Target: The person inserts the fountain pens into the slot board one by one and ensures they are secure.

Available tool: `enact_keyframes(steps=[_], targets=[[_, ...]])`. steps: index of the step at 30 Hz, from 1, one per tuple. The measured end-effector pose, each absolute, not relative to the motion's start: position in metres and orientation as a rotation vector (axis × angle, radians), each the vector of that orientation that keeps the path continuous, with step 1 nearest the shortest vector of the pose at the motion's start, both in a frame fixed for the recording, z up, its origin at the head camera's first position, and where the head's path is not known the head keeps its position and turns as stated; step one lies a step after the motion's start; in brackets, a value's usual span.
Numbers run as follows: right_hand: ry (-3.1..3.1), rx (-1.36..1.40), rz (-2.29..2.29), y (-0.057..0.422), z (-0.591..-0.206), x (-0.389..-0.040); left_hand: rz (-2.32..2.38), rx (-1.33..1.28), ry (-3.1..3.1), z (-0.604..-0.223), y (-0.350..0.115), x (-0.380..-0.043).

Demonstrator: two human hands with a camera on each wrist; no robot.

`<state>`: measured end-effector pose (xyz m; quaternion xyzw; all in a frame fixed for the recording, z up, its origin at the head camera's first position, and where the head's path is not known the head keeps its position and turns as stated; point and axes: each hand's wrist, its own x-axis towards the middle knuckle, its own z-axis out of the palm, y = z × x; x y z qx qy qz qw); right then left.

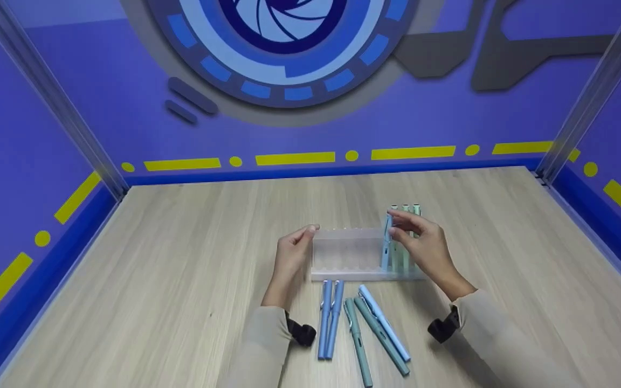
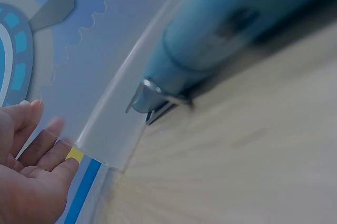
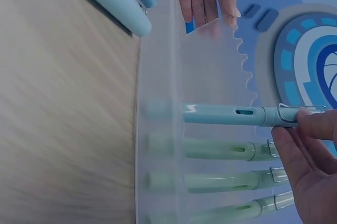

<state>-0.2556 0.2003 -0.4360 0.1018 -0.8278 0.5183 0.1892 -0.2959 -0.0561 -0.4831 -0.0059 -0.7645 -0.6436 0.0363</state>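
My right hand [image 1: 423, 242] pinches a light blue pen [image 3: 221, 114] near its clip, between thumb and fingers. The pen stands upright in the clear plastic pen rack [image 1: 345, 250], its lower end behind the frosted front lip. Next to it, several pale green pens [image 3: 216, 182] stand in a row in the rack's right end. With my left hand [image 1: 293, 249] I hold the rack's upper left corner; some of its fingertips show blurred through the panel in the left wrist view.
In front of the rack lie two blue pens [image 1: 323, 323], two dark green pens [image 1: 358, 339] and another light blue pen [image 1: 385, 323]. The wooden table [image 1: 181, 280] is bounded by a purple back wall [image 1: 316, 134] and side walls.
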Motion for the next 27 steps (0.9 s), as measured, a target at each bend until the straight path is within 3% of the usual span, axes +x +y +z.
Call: enact_keyframes(steps=[14, 27], targets=[[-2.438, 0.340, 1.266, 0.200, -0.422, -0.260, -1.959, -0.023, -2.354, -0.484, -0.056, -0.296], [-2.278, 0.552, 0.786, 0.200, -0.427, -0.270, -2.060, 0.017, -2.311, -0.482, -0.055, -0.296]])
